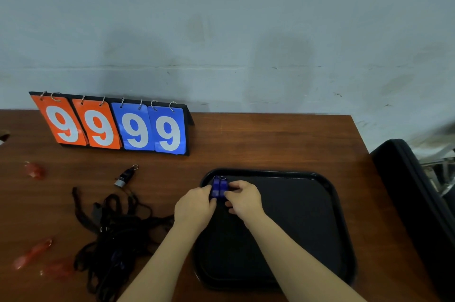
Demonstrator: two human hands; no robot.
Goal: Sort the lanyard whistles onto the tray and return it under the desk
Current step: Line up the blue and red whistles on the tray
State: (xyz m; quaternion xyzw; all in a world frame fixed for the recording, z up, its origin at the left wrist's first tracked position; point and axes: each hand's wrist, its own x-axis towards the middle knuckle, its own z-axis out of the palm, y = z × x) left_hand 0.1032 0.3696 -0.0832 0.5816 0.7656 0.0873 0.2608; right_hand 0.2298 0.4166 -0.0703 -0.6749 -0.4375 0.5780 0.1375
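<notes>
A brown wooden bench (270,139) fills the lower part of the view, set against a grey wall (221,18). On its right half lies a black tray (327,203) with a raised rim, its near edge close to the bench's near side. At the far left stands a flip scoreboard (113,124) with two orange and two blue cards, each showing a white 9. Near left of the tray sprawls a tangled heap of black lanyards (110,235). The left hand (194,208) and right hand (243,200) meet over the tray's far left corner, fingers pinched from either side on two blue whistles (219,187) that lie side by side, rings pointing far; whether they rest on the tray floor I cannot tell. A black whistle (125,176) with a silver mouthpiece lies on the bench between the scoreboard and the lanyards. Three red whistles, all blurred, lie along the left edge: one (34,170) farther away, two (32,253) (59,269) near.
</notes>
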